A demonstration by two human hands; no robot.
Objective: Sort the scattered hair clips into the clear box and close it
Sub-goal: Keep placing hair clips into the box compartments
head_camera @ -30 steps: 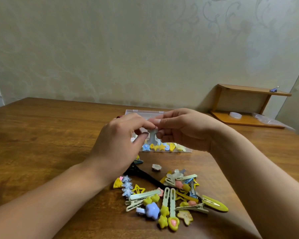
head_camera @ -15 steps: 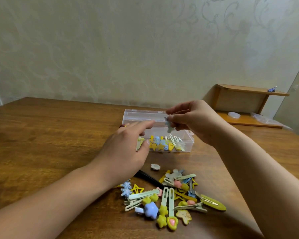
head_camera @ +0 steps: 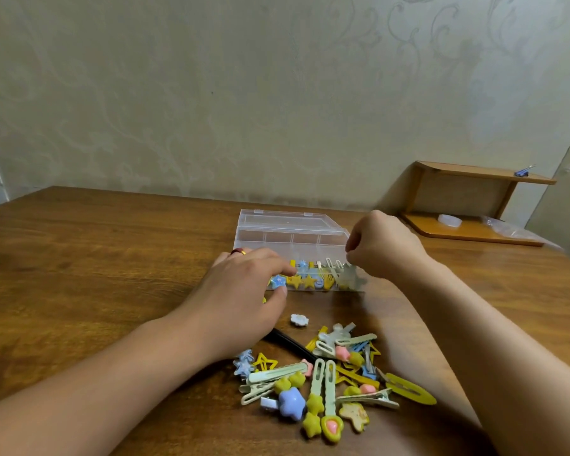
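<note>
The clear box (head_camera: 293, 238) sits open on the table (head_camera: 96, 258), lid laid back, with a row of hair clips already lined along its near wall — so the sorting looks partly done. A sizeable pile of clips (head_camera: 329, 380) lies loose on the table nearer the person, plus one small pale clip (head_camera: 299, 320) apart from it; all of that, and closing the lid, is left. The left hand (head_camera: 244, 291) rests at the box's near left corner, fingers extended. The right hand (head_camera: 380, 246) hovers curled over the box's right end — whether it pinches the pale clip (head_camera: 348, 274) below it I cannot tell. The far compartments look empty, though glare blurs them.
</note>
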